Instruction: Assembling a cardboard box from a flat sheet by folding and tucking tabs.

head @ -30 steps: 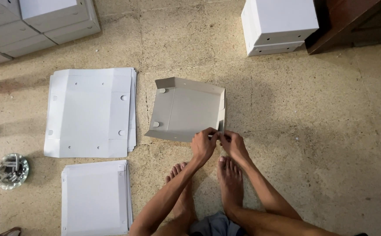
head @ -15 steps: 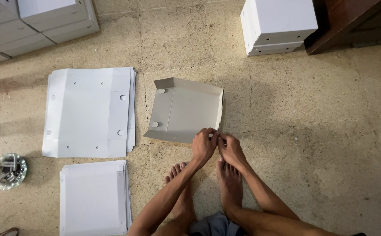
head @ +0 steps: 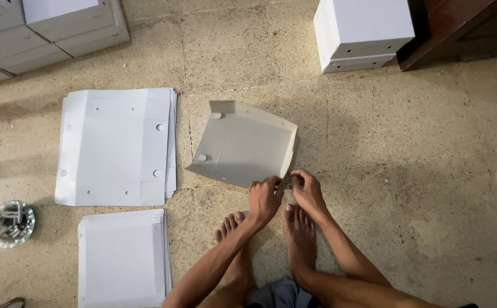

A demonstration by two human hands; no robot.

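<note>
Seen from above, a person squatted barefoot on a speckled stone floor point(head: 408, 171); in front of the feet lay a grey cardboard box blank point(head: 243, 145), partly folded, its far and right flaps raised. The left hand point(head: 264, 199) and right hand point(head: 305, 191) met at the blank's near right corner, both pinching a small tab there between fingertips — a light clenched grasp, not a full grip. Left of the blank lay a stack of flat white blanks point(head: 117, 148), with a second flat stack point(head: 123, 259) nearer the person; beyond the blank, to its right, stood finished white boxes point(head: 362, 34). The risk, as I judged it: the pinch was small, so the tab could tear or crease off its score; the raised flaps, unheld, could spring flat.
</note>
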